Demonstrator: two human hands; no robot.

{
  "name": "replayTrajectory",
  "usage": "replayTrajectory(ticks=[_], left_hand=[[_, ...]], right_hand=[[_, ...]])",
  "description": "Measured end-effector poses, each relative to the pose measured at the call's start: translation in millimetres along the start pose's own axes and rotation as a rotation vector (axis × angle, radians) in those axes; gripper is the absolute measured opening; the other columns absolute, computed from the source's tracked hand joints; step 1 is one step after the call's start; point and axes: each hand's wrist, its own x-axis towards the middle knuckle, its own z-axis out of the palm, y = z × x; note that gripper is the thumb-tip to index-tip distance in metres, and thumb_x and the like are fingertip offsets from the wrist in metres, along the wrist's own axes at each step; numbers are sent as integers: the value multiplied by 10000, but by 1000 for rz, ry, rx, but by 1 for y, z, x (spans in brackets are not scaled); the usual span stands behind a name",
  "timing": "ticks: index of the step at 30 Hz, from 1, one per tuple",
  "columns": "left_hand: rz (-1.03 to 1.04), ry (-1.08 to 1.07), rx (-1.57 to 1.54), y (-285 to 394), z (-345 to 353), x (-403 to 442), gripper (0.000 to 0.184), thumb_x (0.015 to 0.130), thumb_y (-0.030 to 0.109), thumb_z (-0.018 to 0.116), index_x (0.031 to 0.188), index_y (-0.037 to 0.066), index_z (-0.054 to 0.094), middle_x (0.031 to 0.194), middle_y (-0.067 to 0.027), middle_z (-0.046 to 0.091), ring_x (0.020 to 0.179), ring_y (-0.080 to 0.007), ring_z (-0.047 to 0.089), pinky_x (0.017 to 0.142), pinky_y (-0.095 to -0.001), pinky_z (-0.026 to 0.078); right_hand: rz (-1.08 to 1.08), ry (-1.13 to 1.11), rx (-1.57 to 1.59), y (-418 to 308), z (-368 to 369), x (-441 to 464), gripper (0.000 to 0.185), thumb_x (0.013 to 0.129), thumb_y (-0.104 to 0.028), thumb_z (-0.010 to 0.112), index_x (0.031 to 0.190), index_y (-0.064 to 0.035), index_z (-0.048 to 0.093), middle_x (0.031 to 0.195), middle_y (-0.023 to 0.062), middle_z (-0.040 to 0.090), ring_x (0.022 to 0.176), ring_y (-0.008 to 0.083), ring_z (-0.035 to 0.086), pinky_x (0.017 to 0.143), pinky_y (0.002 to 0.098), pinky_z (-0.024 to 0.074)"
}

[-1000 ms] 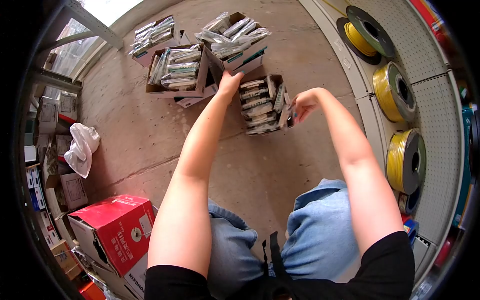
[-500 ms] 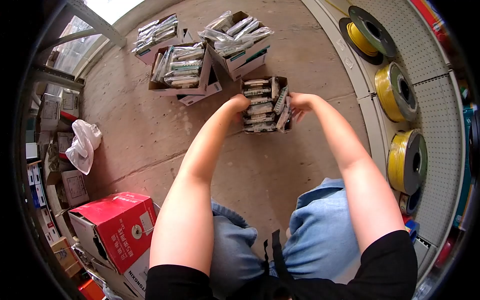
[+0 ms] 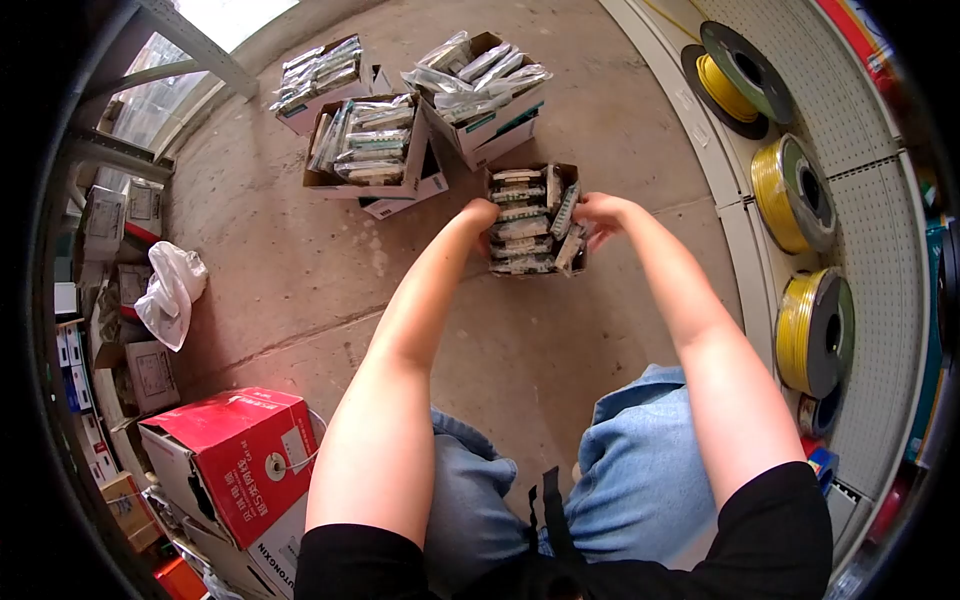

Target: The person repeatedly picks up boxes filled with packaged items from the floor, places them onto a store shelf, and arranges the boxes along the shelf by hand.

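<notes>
A small open cardboard box sits in front of me, packed with flat, plastic-wrapped pieces standing in a row. More of these pieces lean along its right side, and one tilts at the front right corner. Against the left wall of the box my left hand is closed, its fingertips mostly hidden. Opposite it, my right hand grips the right wall, with its fingers curled partly underneath. Whether the box rests on the floor or hangs just above it, I cannot tell.
Beyond it stand three larger cartons of wrapped pieces on the concrete floor. Yellow cable spools line the right shelf. At left are a red cable box, a white plastic bag and stacked boxes.
The small box and both hands appear slightly lower in view, while the surroundings have shifted a little too. A piece at the box's front right now tilts outward more. Both hands stay on the box.
</notes>
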Motion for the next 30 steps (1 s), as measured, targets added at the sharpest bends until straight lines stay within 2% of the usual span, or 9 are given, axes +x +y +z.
replayTrajectory(ticks=[2, 5, 11, 15, 18, 22, 24, 26, 30], left_hand=[[-39, -3, -73, -6, 4, 6, 521, 946, 260, 398, 1347, -61, 310, 1316, -336, 364, 1074, -500, 498, 756, -639, 498], [-54, -29, -79, -7, 4, 12, 536, 952, 265, 368, 1368, -55, 260, 1349, -332, 319, 1122, -505, 456, 806, -651, 469], [41, -56, -11, -12, -2, 18, 498, 939, 235, 426, 1339, -46, 331, 1325, -309, 363, 1139, -475, 459, 819, -616, 475], [237, -185, 219, -22, -13, 35, 505, 948, 252, 413, 1339, -57, 330, 1409, -258, 292, 1080, -462, 515, 836, -553, 487], [149, -229, 249, -18, -14, 46, 498, 945, 254, 407, 1331, -55, 346, 1374, -270, 345, 1000, -455, 564, 799, -549, 500], [-98, -12, -30, -7, -1, 29, 434, 926, 264, 421, 1290, 29, 455, 1255, -241, 498, 1151, -463, 453, 869, -617, 448], [-5, 16, -74, -16, 8, 17, 491, 934, 291, 383, 1349, 32, 357, 1342, -241, 392, 1182, -473, 412, 877, -625, 439], [23, -72, -170, -25, 7, 17, 575, 942, 342, 323, 1419, 46, 200, 1449, -225, 211, 1220, -487, 354, 891, -632, 424], [93, 14, -105, -28, 13, 25, 515, 947, 328, 304, 1361, 22, 309, 1401, -257, 288, 1181, -502, 385, 855, -639, 435]], right_hand=[[-10, 10, -92, -4, 5, -7, 487, 882, -138, 479, 1277, 116, 349, 1360, 301, 330, 939, 437, 602, 660, 499, 587], [93, 164, -7, -1, 2, 22, 393, 828, -133, 537, 1194, -17, 454, 1017, 141, 596, 704, 315, 657, 562, 452, 577], [-104, 341, -240, 14, -9, 8, 269, 850, -105, 504, 1114, -67, 538, 846, 160, 637, 677, 300, 664, 521, 447, 571], [-184, 715, -714, 20, -8, 17, 239, 806, -7, 515, 1043, -29, 536, 883, 161, 653, 757, 256, 664, 592, 401, 572], [-122, 455, -858, 6, -11, 10, 280, 811, -94, 531, 1086, -44, 535, 978, 185, 640, 819, 286, 651, 622, 406, 567], [-44, 174, -648, 9, -2, 39, 409, 828, -190, 506, 1222, -89, 469, 1101, 205, 592, 846, 318, 642, 616, 444, 563], [73, 159, -415, 6, 0, 29, 466, 837, -212, 486, 1289, -119, 418, 1144, 205, 570, 866, 325, 637, 611, 460, 561], [9, 261, -122, 21, 16, 39, 472, 849, -216, 469, 1306, -130, 391, 1143, 188, 574, 897, 326, 628, 586, 477, 557], [-38, 511, -201, 15, 37, 38, 500, 887, -143, 474, 1363, -96, 326, 1269, 216, 474, 1081, 369, 531, 723, 467, 543]])
